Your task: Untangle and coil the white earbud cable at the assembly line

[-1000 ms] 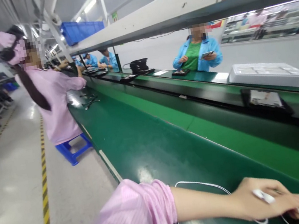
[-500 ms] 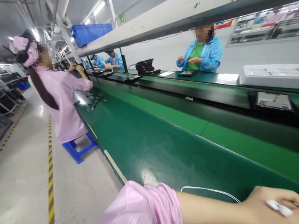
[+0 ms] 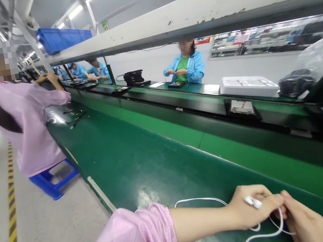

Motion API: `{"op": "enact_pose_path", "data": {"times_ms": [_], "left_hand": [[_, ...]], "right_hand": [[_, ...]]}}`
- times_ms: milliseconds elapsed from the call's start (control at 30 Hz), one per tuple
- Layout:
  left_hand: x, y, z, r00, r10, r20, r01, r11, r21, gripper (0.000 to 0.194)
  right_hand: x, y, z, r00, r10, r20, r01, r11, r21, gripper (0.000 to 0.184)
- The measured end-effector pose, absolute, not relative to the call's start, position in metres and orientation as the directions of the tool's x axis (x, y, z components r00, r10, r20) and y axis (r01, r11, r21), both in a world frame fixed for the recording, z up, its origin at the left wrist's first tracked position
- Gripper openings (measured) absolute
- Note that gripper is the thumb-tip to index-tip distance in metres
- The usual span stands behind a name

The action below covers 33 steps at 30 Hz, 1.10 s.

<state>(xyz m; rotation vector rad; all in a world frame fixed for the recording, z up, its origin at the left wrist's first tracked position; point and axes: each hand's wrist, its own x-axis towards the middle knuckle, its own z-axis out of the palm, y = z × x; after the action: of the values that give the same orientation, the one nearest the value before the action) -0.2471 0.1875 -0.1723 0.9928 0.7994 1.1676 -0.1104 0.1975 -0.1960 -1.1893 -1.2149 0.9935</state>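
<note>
My left hand [image 3: 252,208] reaches in from the lower left in a pink sleeve, its fingers closed in a pinch over the green bench. A small white plug-like piece [image 3: 253,202] lies against the back of that hand, near the thumb. My right hand [image 3: 308,218] meets it at the fingertips, also closed. A thin white cable [image 3: 261,237] loops down from between the fingertips, and another stretch passes behind my left forearm. The fingers hide what exactly each hand pinches, but the cable comes out of my left hand's grip.
The green bench [image 3: 118,161] runs away to the left, with dark cables [image 3: 77,117] farther along. Beside it is a line with black trays [image 3: 241,108]. A co-worker in pink [image 3: 24,115] sits on a blue stool [image 3: 55,180]; another in blue [image 3: 196,67] works opposite. A white shelf [image 3: 163,19] hangs above.
The view has swung right, so the surroundings shift left. My right hand has come into clear view, its fingertips against my left hand's, and the cable loop below them now shows.
</note>
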Motion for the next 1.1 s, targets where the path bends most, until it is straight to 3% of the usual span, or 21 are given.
{"op": "enact_pose_path", "data": {"times_ms": [1100], "left_hand": [[-0.248, 0.183, -0.159, 0.234, 0.972, 0.003, -0.399, 0.093, 0.912, 0.070]], "right_hand": [[-0.128, 0.190, -0.175, 0.159, 0.985, 0.073, 0.047, 0.066, -0.997, 0.067]]}}
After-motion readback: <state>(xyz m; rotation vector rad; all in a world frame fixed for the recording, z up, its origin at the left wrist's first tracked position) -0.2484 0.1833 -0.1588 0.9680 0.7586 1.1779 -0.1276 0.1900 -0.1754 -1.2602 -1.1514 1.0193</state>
